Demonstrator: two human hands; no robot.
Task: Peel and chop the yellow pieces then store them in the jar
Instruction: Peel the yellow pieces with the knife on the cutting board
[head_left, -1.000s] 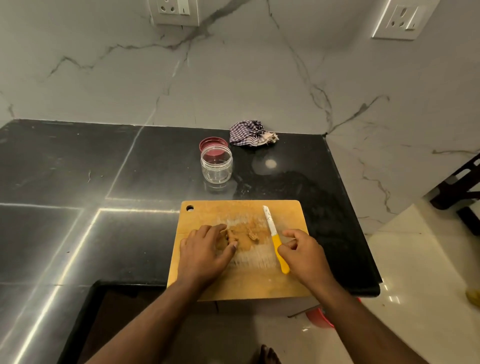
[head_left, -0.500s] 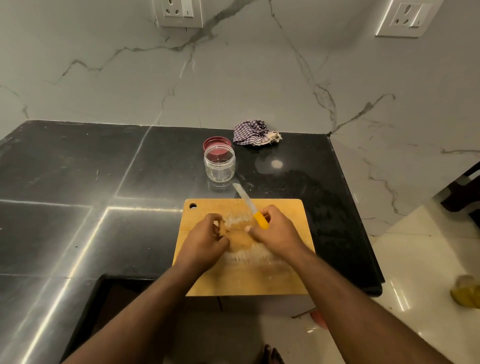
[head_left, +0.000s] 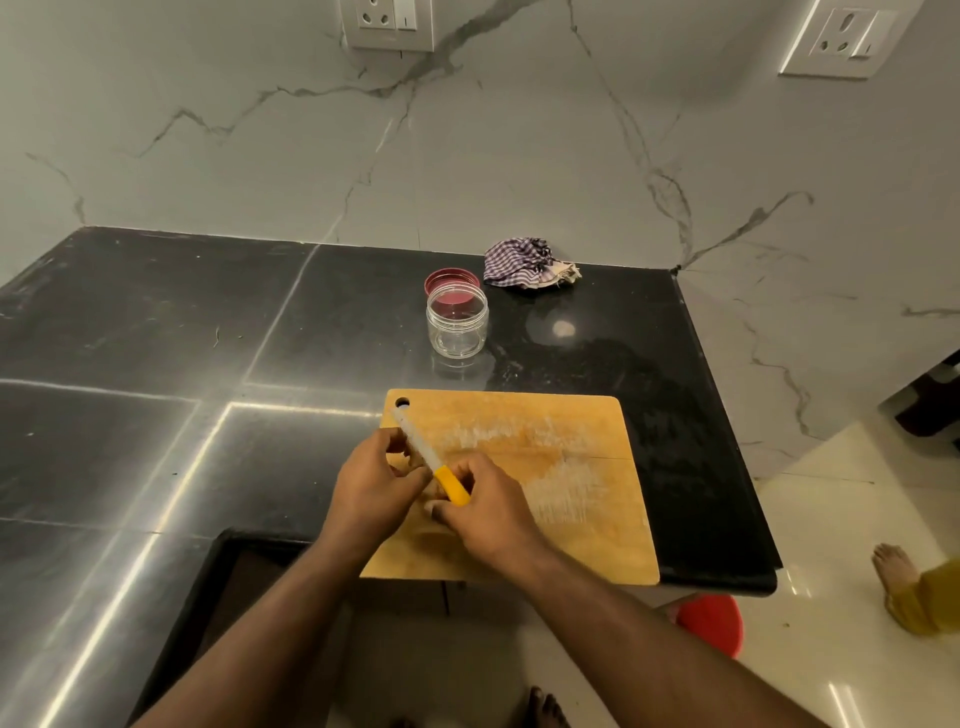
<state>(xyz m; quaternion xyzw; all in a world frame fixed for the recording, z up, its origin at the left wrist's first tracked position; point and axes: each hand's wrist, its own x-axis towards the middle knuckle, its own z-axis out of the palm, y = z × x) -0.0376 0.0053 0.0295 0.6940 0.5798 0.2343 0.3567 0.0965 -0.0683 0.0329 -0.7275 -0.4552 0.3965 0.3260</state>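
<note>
Two hands meet over the near left part of the cutting board (head_left: 571, 499), which lies at the bench's (head_left: 156, 338) near right corner. The right hand (head_left: 485, 512) has its grip clamped on the yellow handle of the knife (head_left: 431, 462), blade slanting up-left across the left hand (head_left: 371, 493). That hand's fingers are curled around something small, probably one of the yellow pieces, though it is hidden, so I cannot tell for sure. This looks like the peeling step. Next, the blade edge needs to be drawn thinly under the skin, away from the thumb. The jar (head_left: 457, 325) stands open and empty beyond the board's far edge, its red lid (head_left: 451, 282) just behind it. No brand, label or writing can be read anywhere.
</note>
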